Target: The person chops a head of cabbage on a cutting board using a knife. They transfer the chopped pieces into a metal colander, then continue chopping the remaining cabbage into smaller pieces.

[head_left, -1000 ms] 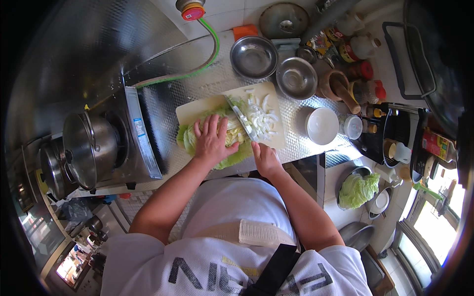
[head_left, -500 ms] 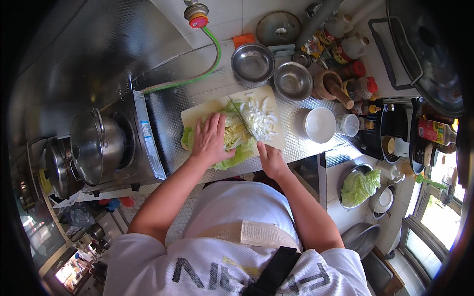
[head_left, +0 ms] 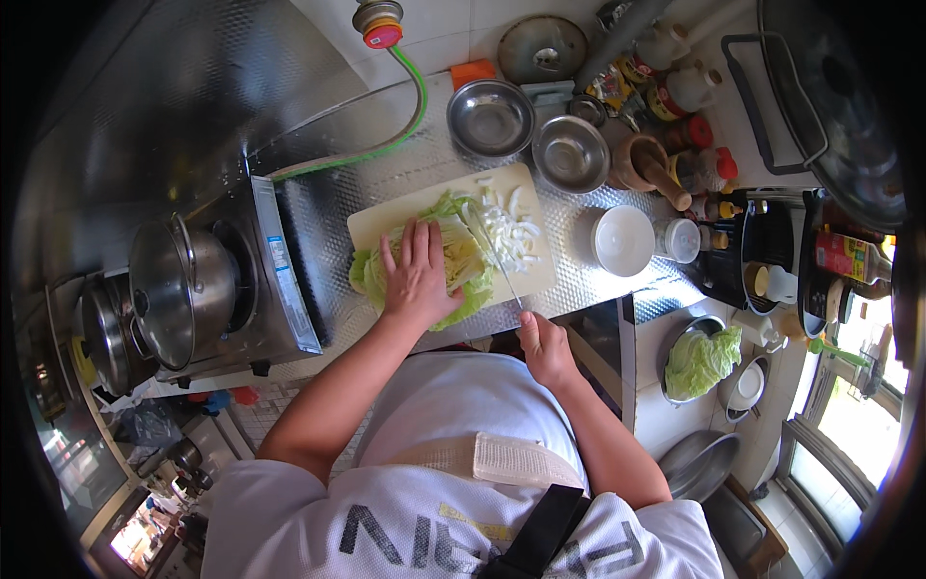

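Observation:
A cut napa cabbage (head_left: 465, 259) lies on a cream cutting board (head_left: 371, 227), its pale layered inside and green leaf edges showing. My left hand (head_left: 415, 275) presses over it from the left, fingers spread forward and thumb toward me. In my right hand (head_left: 547, 349), closed around the handle, is a kitchen knife (head_left: 498, 261). Its blade slants away from me along the cabbage's right cut side. Pale cut strips of cabbage (head_left: 511, 227) are scattered on the board to the right of the blade.
Two steel bowls (head_left: 490, 118) and a white bowl (head_left: 623, 240) stand beyond and right of the board. A stove with a lidded pot (head_left: 183, 294) is at left. Bottles and a wooden mortar (head_left: 632, 162) crowd the right corner. Another cabbage piece (head_left: 702, 362) rests in a basin.
My right hand has drawn the knife back toward me and slightly right. My left hand stays on the cabbage, with little movement. The view has shifted slightly.

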The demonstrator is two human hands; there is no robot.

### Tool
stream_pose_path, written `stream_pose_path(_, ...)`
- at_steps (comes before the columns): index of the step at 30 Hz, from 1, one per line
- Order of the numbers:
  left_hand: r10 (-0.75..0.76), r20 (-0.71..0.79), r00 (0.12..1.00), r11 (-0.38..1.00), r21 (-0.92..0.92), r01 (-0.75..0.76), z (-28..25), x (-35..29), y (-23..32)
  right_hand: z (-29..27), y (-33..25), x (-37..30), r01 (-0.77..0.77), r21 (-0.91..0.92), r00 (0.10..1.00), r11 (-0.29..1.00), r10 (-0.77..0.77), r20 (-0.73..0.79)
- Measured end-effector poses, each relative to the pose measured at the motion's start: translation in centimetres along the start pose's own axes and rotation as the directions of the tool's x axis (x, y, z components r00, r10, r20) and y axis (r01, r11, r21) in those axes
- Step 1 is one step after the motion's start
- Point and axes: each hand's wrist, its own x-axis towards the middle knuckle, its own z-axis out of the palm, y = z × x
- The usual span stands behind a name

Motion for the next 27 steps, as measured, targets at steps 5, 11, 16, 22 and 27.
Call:
stream_pose_path(5, 0.015, 0.106, 0.994, 0.997, -0.072, -0.007, -0.6, 1.0, -1.4, 2.3, 2.8, 1.1, 0.07, 0.164, 0.996, 0.984, -0.077, 0.037)
stream_pose_path(11, 0.043, 0.078, 0.996, 0.998, -0.051, -0.039, -0.2, 0.4, -1.6, 7.7, 3.7, 5.4, 0.179, 0.279, 0.983, 0.944, -0.157, -0.098)
stream_pose_path(16, 0.045, 0.079, 0.996, 0.998, -0.054, -0.04, -0.7, 0.3, -1.1, 8.3, 0.1, 5.8, 0.275, 0.529, 0.958, 0.803, -0.181, -0.223)
stream_pose_path(22, 0.003, 0.108, 0.994, 1.0, -0.015, -0.001, -1.4, -0.1, 0.3, 8.6, 0.9, 6.2, 0.191, 0.344, 0.981, 0.919, -0.167, -0.097)
stream_pose_path(27, 0.013, 0.09, 0.996, 0.997, -0.078, -0.006, 0.5, 0.4, -1.8, 6.0, -0.7, 5.6, 0.332, 0.088, 0.928, 0.939, -0.308, -0.211)
